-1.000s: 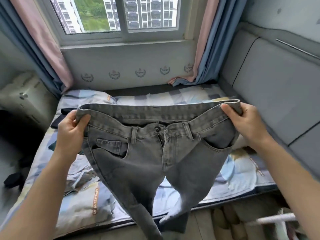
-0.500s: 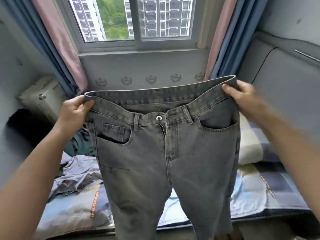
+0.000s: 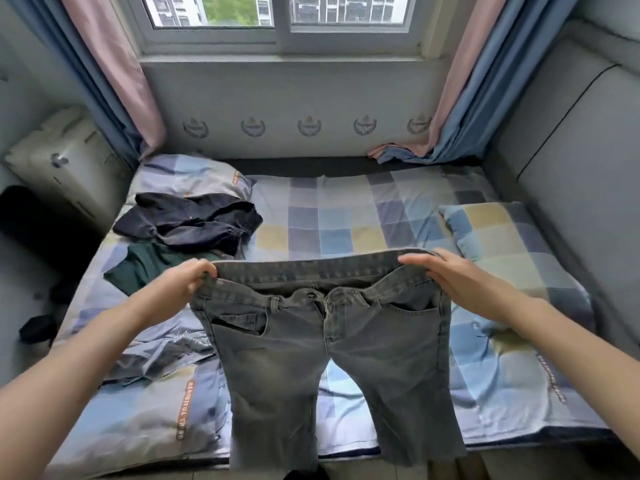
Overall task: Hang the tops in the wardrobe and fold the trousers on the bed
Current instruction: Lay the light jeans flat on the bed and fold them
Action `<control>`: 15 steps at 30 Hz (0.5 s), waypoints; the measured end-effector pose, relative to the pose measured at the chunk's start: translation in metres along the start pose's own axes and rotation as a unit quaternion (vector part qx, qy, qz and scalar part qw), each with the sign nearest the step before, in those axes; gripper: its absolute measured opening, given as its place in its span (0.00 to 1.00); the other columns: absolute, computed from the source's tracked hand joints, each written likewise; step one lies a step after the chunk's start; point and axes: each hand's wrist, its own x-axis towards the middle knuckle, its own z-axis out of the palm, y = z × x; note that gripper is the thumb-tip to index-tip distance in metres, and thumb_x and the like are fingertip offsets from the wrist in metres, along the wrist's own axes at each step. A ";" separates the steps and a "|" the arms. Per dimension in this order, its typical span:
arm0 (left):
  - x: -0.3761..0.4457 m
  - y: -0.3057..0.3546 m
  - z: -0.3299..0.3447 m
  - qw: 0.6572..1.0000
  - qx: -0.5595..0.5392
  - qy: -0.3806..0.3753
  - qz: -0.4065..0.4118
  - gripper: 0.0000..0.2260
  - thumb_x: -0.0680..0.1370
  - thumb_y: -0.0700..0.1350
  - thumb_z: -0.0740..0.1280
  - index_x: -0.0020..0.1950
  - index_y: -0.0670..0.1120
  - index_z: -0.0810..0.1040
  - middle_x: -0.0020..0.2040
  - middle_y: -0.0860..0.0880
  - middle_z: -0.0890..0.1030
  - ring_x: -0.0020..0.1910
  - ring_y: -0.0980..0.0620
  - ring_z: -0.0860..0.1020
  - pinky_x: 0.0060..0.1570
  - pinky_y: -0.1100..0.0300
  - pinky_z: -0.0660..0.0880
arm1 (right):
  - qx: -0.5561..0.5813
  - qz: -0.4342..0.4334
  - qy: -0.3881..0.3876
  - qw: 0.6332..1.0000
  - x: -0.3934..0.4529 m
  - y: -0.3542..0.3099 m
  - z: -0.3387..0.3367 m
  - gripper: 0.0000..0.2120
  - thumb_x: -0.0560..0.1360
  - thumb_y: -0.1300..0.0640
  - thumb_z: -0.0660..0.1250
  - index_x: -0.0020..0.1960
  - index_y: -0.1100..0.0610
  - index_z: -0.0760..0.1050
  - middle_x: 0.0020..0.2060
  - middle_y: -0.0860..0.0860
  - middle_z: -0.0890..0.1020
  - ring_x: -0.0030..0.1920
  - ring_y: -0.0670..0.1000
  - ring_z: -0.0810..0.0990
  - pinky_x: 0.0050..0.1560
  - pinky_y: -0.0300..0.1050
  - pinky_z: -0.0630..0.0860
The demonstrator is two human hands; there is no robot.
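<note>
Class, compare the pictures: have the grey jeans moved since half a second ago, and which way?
Yes. The grey jeans have come down: their waistband, earlier level with the crest-patterned wall below the window, now lies low over the checked bed.

window up top, pink/blue curtains both sides. pale suitcase far left by wall. grey padded headboard on right. checked pillow beside it, second pillow back left.
</note>
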 end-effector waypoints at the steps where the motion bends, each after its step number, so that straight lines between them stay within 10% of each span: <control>1: 0.007 -0.010 0.004 0.999 0.001 -0.044 -0.001 0.15 0.78 0.29 0.61 0.55 0.48 0.75 0.51 0.48 0.76 0.49 0.45 0.76 0.52 0.52 0.73 | -0.022 0.004 -0.012 1.000 0.007 0.007 0.009 0.24 0.80 0.65 0.59 0.72 0.46 0.66 0.62 0.48 0.74 0.57 0.45 0.75 0.58 0.40 0.73; 8: 0.031 -0.041 0.032 0.978 0.047 -0.199 0.036 0.06 0.80 0.39 0.65 0.45 0.48 0.70 0.45 0.51 0.72 0.43 0.50 0.71 0.46 0.59 0.70 | -0.010 0.110 -0.129 0.986 0.030 0.037 0.048 0.15 0.77 0.63 0.64 0.44 0.45 0.64 0.39 0.42 0.74 0.40 0.46 0.75 0.42 0.47 0.73; 15: 0.046 -0.060 0.024 0.897 -0.361 -0.178 -0.179 0.04 0.81 0.37 0.63 0.49 0.44 0.70 0.44 0.48 0.77 0.43 0.55 0.75 0.52 0.54 0.77 | 0.271 0.240 -0.095 0.928 0.023 0.063 0.024 0.07 0.78 0.64 0.63 0.44 0.54 0.71 0.34 0.51 0.75 0.36 0.45 0.74 0.39 0.39 0.75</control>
